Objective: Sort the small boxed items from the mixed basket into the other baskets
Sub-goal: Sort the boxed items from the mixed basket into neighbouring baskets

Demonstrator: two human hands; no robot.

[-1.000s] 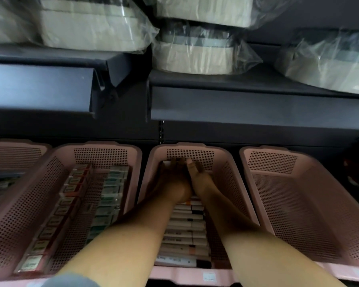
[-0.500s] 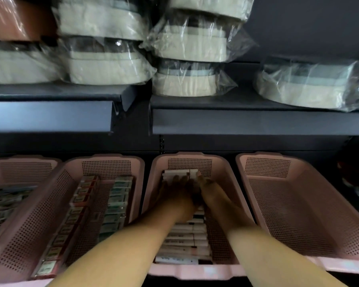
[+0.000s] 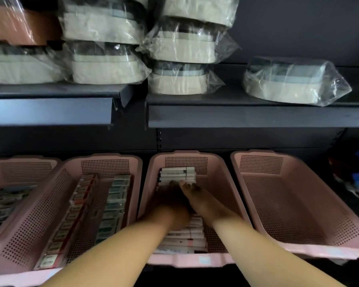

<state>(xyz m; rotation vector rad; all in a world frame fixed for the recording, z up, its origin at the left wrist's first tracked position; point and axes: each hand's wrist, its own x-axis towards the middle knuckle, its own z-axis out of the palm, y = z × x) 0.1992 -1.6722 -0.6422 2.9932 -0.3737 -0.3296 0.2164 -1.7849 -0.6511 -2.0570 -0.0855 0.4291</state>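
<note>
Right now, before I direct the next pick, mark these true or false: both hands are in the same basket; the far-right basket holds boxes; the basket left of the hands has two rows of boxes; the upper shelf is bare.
1. Both hands are in the same basket. True: the left hand and right hand are in the middle basket.
2. The far-right basket holds boxes. False: none show in it.
3. The basket left of the hands has two rows of boxes. True.
4. The upper shelf is bare. False: it holds plastic-wrapped bundles.
</note>
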